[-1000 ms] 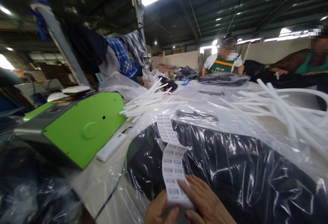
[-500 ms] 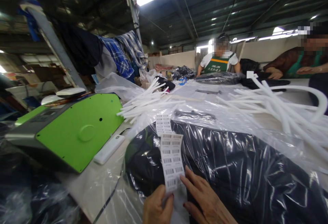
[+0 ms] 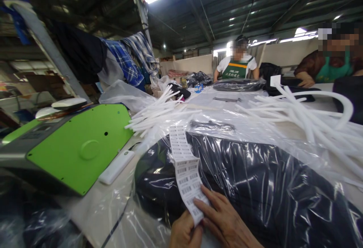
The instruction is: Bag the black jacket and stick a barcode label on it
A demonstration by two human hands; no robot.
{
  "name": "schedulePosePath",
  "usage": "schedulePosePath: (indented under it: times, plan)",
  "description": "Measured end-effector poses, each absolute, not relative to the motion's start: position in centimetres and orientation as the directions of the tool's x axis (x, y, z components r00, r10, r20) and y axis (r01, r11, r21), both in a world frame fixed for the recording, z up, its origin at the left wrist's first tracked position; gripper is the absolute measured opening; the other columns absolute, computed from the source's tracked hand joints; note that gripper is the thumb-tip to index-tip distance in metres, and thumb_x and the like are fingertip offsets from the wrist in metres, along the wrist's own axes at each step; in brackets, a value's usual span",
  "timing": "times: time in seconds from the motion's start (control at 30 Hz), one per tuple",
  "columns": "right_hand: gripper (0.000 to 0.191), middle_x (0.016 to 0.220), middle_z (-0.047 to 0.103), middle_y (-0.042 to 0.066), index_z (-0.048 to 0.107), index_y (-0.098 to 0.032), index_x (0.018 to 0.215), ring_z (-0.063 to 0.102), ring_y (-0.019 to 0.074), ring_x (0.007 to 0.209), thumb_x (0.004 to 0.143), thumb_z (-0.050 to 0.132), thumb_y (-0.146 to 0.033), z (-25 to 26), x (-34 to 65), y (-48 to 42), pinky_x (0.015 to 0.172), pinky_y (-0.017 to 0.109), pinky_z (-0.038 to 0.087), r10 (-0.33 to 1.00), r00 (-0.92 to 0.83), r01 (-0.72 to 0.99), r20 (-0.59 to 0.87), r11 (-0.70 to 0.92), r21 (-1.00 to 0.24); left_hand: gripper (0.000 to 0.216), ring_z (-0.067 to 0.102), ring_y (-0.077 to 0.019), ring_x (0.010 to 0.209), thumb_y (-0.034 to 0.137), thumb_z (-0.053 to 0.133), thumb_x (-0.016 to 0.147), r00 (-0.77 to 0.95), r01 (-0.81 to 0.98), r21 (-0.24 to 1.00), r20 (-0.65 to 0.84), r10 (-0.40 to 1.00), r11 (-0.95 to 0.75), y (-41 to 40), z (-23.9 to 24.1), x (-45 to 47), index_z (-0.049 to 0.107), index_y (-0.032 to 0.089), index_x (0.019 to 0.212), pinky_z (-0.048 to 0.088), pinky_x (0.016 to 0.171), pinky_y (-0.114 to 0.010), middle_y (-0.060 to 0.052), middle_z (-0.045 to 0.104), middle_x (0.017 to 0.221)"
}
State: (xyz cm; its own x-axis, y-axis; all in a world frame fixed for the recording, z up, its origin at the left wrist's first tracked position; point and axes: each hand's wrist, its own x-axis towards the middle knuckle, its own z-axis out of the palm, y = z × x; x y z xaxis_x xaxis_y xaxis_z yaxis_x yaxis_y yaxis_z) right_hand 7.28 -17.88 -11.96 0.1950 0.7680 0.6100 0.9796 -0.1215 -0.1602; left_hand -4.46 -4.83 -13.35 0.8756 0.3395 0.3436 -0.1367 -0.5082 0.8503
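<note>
Both hands have drawn closer together around the near end of the label strip (image 3: 185, 182) since half a second ago, and more of its far section now shows beyond the fold. White and narrow, the strip carries two columns of black barcodes with fine print too small to read. A crease crosses it near the middle; beyond that it runs back above the clear-wrapped dark bundle (image 3: 249, 172), while the nearer section bows and twists slightly toward the fingers. The left hand (image 3: 184, 231) has thumb and forefinger clamped on the near end. The right hand (image 3: 227, 217) lays its fingertips on the strip's right edge; I cannot tell whether its thumb pinches too. A green-sided machine (image 3: 70, 146) stands to the left.
</note>
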Motion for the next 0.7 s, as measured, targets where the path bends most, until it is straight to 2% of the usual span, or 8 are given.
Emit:
schedulePosePath:
  times: [0.13, 0.27, 0.43, 0.5, 0.7]
  plan:
    - [0.033, 0.127, 0.054, 0.011, 0.057, -0.023, 0.121, 0.052, 0.0166, 0.115, 0.096, 0.038, -0.032, -11.6, 7.4, -17.9, 0.089, 0.027, 0.049, 0.76, 0.179, 0.983, 0.625, -0.108, -0.15, 0.044, 0.062, -0.0233, 0.103, 0.009, 0.046, 0.075, 0.886, -0.132, 0.854, 0.33, 0.327, -0.503, -4.9, -13.4, -4.4, 0.065, 0.022, 0.112, 0.049, 0.09, -0.029, -0.006, 0.069, 0.103]
    - [0.037, 0.129, 0.052, 0.01, 0.054, -0.023, 0.125, 0.051, 0.0179, 0.116, 0.093, 0.044, -0.039, -11.2, 7.3, -18.2, 0.091, 0.028, 0.048, 0.786, 0.189, 0.979, 0.588, -0.106, -0.173, 0.048, 0.06, -0.0234, 0.106, 0.007, 0.043, 0.074, 0.896, -0.167, 0.843, 0.346, 0.278, -0.511, -4.8, -12.6, -4.2, 0.064, 0.021, 0.114, 0.048, 0.092, -0.03, -0.008, 0.067, 0.107]
    - [0.039, 0.13, 0.051, 0.009, 0.051, -0.024, 0.127, 0.051, 0.0179, 0.116, 0.093, 0.045, -0.04, -11.5, 7.5, -18.3, 0.091, 0.029, 0.049, 0.794, 0.192, 0.978, 0.577, -0.105, -0.182, 0.058, 0.057, -0.0242, 0.111, 0.0, 0.041, 0.07, 0.948, -0.236, 0.794, 0.314, 0.046, -0.56, -4.0, -11.4, -3.9, 0.058, 0.018, 0.122, 0.045, 0.096, -0.031, -0.011, 0.067, 0.106]
    - [0.038, 0.129, 0.052, 0.01, 0.053, -0.024, 0.126, 0.052, 0.0182, 0.116, 0.093, 0.043, -0.041, -11.6, 7.5, -18.2, 0.09, 0.03, 0.049, 0.797, 0.181, 0.981, 0.577, -0.105, -0.163, 0.058, 0.056, -0.0245, 0.113, -0.001, 0.041, 0.07, 0.949, -0.26, 0.778, 0.315, -0.002, -0.572, -3.8, -11.3, -3.9, 0.056, 0.016, 0.124, 0.045, 0.096, -0.031, -0.012, 0.066, 0.106]
    - [0.037, 0.135, 0.046, 0.01, 0.049, -0.025, 0.129, 0.045, 0.0174, 0.123, 0.095, 0.042, -0.034, -11.7, 7.3, -18.3, 0.097, 0.032, 0.044, 0.829, 0.188, 0.981, 0.526, -0.128, -0.148, 0.05, 0.059, -0.0236, 0.109, 0.002, 0.041, 0.076, 0.94, -0.288, 0.757, 0.34, -0.022, -0.586, -3.7, -11.5, -3.8, 0.056, 0.015, 0.122, 0.047, 0.094, -0.03, -0.014, 0.063, 0.113]
